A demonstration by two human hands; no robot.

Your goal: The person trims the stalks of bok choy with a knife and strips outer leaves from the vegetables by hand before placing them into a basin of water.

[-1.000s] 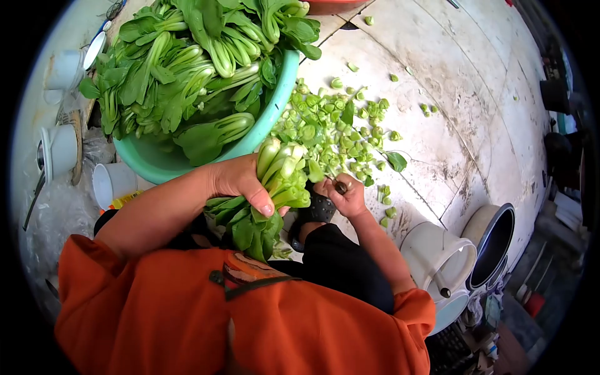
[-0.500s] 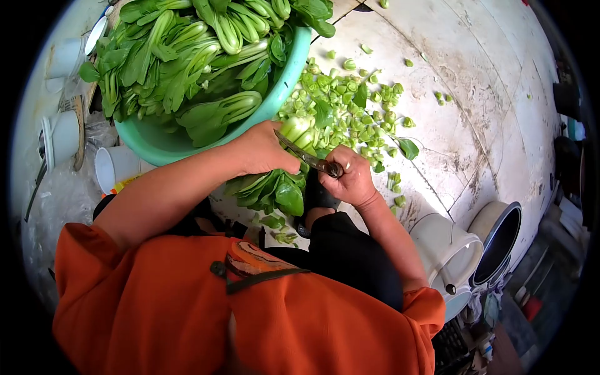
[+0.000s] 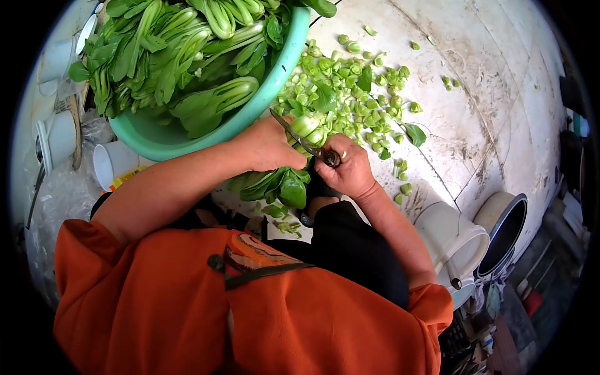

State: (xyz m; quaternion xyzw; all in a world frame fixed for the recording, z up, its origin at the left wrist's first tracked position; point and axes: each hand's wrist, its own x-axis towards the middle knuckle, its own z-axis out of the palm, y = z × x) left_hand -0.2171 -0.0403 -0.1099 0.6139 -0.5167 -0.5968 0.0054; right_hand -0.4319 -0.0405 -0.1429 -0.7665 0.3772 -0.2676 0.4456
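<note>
A bunch of leafy greens (image 3: 292, 187) is clamped in the left hand (image 3: 265, 145), its leaves hanging on the near side and its pale stems pointed away. A knife (image 3: 294, 134) is gripped by its handle in the right hand (image 3: 350, 165); the hands are held near each other, and the blade is laid across the stems, its tip beside the left hand. Whether the edge has bitten in cannot be told. The step in hand is judged to be the cutting of the bunch's base; a firm hold and a controlled draw of the blade, clear of the left hand, would be called for. Just beyond, cut base pieces (image 3: 359, 94) are scattered over the tiled floor (image 3: 500, 81). To the left, a green basin (image 3: 289, 62) is heaped with whole greens (image 3: 169, 56); to the right, a white bucket (image 3: 434, 225) is set beside a dark-mouthed container (image 3: 490, 210).
</note>
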